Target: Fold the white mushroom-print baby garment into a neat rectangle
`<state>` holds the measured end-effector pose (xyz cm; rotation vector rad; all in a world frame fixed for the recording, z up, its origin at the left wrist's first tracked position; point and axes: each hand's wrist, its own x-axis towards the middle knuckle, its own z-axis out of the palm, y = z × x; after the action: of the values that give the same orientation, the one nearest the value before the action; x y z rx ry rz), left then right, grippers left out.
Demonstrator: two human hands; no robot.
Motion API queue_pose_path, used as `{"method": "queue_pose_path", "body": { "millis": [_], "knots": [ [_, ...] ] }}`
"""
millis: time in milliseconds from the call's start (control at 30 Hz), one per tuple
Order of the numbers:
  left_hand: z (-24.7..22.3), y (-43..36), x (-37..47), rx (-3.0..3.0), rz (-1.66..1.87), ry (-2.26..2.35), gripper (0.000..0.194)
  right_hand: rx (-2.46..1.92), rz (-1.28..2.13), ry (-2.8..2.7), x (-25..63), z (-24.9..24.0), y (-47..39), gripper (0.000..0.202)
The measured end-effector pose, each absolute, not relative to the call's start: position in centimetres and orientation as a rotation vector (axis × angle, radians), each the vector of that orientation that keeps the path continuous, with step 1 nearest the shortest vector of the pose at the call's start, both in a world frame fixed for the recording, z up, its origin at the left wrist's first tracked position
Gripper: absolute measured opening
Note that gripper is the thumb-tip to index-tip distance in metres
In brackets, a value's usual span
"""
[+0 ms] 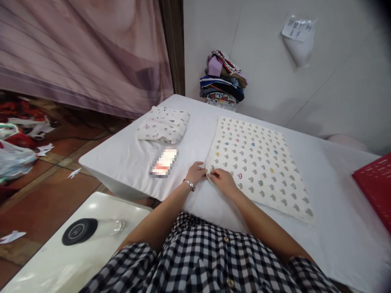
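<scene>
A white cloth with grey mushroom prints and a few coloured ones (pixel 253 162) lies flat on the white-covered table (pixel 122 167). At its near left corner, my left hand (pixel 196 172) pinches the edge between the fingers. Close beside it, my right hand (pixel 223 181) grips the same corner, thumb and fingers pressed together. The edge there is bunched up slightly; part of it is hidden by my fingers. A folded white cloth with small prints (pixel 165 124) rests farther back on the left. Nearer to me is a blurred-out phone (pixel 165 162).
Folded clothes (pixel 223 81) are stacked beyond the far table edge, by the wall. A red basket (pixel 375 189) stands at the right edge. On the lower left, a white surface (pixel 45 252) bears a dark-lidded clear bottle (pixel 80 232). Plastic bags (pixel 16 158) lie on the floor.
</scene>
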<state>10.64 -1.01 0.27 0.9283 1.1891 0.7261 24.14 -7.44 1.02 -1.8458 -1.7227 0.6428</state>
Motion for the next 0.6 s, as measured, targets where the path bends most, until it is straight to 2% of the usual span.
{"method": "queue_pose_path", "body": {
  "millis": [333, 600],
  "knots": [
    [0.42, -1.25, 10.54, 0.952, 0.720, 1.167, 0.040, -1.798, 0.733, -1.586, 24.30, 0.35, -7.11, 0.017],
    [0.32, -1.08, 10.52, 0.994, 0.705, 1.193, 0.037, -1.786, 0.586, -1.690, 23.46, 0.47, -7.28, 0.017]
  ]
}}
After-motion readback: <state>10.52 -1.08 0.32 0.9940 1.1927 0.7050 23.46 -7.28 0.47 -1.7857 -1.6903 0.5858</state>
